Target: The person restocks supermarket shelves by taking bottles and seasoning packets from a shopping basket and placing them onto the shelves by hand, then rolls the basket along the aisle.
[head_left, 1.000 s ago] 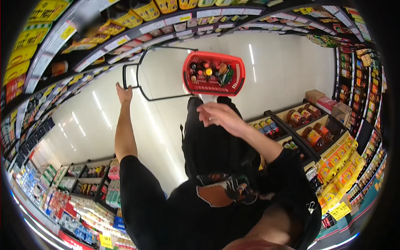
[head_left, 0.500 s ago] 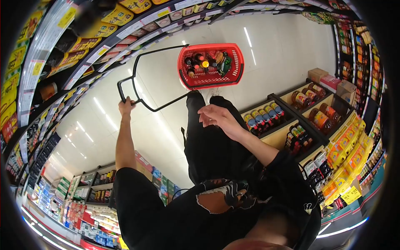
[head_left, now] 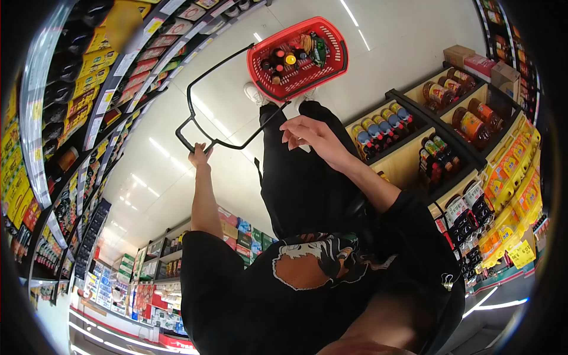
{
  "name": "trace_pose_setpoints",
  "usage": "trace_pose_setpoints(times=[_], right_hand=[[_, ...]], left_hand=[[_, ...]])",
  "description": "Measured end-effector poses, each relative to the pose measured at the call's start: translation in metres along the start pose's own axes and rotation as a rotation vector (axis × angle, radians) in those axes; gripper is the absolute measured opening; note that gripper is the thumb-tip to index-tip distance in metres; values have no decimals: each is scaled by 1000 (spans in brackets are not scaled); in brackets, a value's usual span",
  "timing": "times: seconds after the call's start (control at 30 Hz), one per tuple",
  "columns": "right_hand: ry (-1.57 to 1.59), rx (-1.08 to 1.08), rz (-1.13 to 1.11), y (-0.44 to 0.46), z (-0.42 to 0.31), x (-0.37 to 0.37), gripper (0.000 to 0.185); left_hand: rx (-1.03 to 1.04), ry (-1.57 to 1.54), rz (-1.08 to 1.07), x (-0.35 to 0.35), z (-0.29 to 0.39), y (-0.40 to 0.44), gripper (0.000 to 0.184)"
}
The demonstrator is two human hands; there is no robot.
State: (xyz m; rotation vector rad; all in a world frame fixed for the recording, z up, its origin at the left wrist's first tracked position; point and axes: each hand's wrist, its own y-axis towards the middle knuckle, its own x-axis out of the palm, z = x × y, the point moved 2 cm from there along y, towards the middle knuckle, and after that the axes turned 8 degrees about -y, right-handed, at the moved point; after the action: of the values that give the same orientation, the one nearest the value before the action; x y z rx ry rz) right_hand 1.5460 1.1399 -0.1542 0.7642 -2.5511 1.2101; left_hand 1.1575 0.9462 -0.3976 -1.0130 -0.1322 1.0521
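Observation:
A red shopping basket [head_left: 319, 78] is on the floor in front of my feet, with several dark bottles [head_left: 277, 61] and a green packet [head_left: 319, 50] inside. From its side a long black pull handle [head_left: 190, 94] reaches out to the left. My left hand [head_left: 200, 155] is closed around the near corner of the handle's grip. In front of my thigh, my right hand [head_left: 309, 137] hangs in the air with loosely bent fingers, slightly apart, and nothing in them.
Stocked shelves [head_left: 97, 112] run along the left. Wooden bins [head_left: 396, 163] of bottles stand close on my right, with cardboard boxes [head_left: 458, 55] behind them and yellow packages [head_left: 509, 171] nearer. More shelves are at the lower left. Pale floor [head_left: 408, 35] shows beyond the basket.
The view has turned, so the shelves and bins appear shifted. The basket sits higher in view and tilted. My left hand and the handle grip have come closer to my legs. My right hand barely changes.

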Motion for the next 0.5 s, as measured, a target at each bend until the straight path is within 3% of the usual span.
trace_pose_setpoints(times=[0.23,0.5], right_hand=[[-97,-66,-14,-32,-13,-70,30],[-15,-159,101,-71,-23,-152,31]], left_hand=[[-34,-4,1,77,-19,-58,28],[-169,-48,-183,200,-24,-115,31]])
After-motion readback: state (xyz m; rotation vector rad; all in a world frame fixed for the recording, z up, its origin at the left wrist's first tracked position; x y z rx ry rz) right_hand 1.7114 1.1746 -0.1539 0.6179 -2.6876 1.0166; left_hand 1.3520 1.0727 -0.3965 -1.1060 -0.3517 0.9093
